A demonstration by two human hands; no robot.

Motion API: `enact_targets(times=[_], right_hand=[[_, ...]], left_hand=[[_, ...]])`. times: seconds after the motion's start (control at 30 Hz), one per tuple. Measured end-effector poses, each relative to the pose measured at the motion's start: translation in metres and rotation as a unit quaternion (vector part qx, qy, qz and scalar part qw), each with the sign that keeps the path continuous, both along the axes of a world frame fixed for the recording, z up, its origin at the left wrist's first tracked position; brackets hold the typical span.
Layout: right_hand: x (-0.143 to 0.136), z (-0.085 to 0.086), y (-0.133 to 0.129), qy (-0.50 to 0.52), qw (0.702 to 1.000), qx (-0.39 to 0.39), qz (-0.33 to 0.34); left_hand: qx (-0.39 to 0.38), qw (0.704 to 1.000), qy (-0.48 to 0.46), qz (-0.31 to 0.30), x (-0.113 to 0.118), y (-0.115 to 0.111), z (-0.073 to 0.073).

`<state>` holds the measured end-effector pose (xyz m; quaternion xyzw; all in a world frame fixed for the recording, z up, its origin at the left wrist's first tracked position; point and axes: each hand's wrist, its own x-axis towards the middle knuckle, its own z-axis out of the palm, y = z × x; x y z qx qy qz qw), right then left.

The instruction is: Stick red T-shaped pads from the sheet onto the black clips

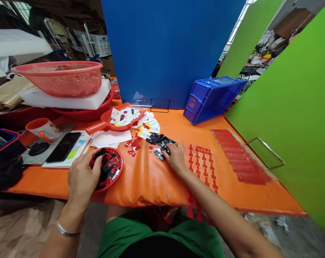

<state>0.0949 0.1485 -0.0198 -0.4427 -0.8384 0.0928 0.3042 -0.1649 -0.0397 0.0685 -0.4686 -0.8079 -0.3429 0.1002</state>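
My left hand (83,175) is at the left rim of a round red basket (121,172), its thumb and fingers closed on a small flat black piece (100,153). Black pieces, some with red T-shaped stickers (114,167), fill that basket. On the orange tabletop my right hand (175,157) reaches into a loose pile of black pieces (158,139). Its fingertips are pressed together on one black piece at the near edge of the pile. A clear sheet with rows of red T-shaped stickers (205,161) lies beside and under my right forearm.
Behind the pile, a red dustpan (98,127) holds white paper scraps. A blue bin (205,100) lies on its side at back right. A red stickered sheet (240,157) is at the right. Phone (63,147), mug (43,129) and pink colander (63,80) stand left.
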Motion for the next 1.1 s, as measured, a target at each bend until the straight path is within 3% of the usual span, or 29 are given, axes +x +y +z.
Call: enact_targets(times=[0.13,0.27,0.33,0.4,0.5,0.57,0.63,0.77,0.9,1.1], right_hand=[[-0.006,0.000,0.008,-0.057,0.998,0.018,0.008],[0.002,0.007,0.005,0.058,0.998,0.006,0.018],[0.008,0.014,-0.002,0.169,0.984,-0.063,0.002],[0.015,0.020,-0.014,0.254,0.951,-0.178,-0.011],[0.025,0.024,-0.037,0.290,0.904,-0.314,0.006],[0.032,0.021,-0.051,0.278,0.900,-0.336,0.027],[0.040,0.013,-0.060,0.248,0.922,-0.295,0.037],[0.057,-0.005,-0.071,0.130,0.982,-0.112,0.077],[0.067,-0.018,-0.072,0.019,0.991,-0.022,0.134],[0.069,-0.022,-0.071,-0.051,0.989,0.036,0.136]], left_hand=[[0.067,0.995,-0.032,-0.068,0.027,0.009,-0.001],[0.058,0.964,-0.199,-0.166,0.069,0.022,-0.008],[0.038,0.934,-0.294,-0.198,0.087,0.033,-0.017],[0.034,0.906,-0.364,-0.213,0.102,0.046,-0.031],[0.012,0.879,-0.415,-0.233,0.121,0.065,-0.053],[-0.021,0.877,-0.404,-0.260,0.131,0.074,-0.066],[-0.049,0.892,-0.345,-0.286,0.140,0.077,-0.077],[-0.086,0.931,-0.174,-0.308,0.150,0.071,-0.090],[-0.122,0.941,-0.083,-0.305,0.155,0.065,-0.092],[-0.149,0.937,-0.026,-0.315,0.156,0.067,-0.090]])
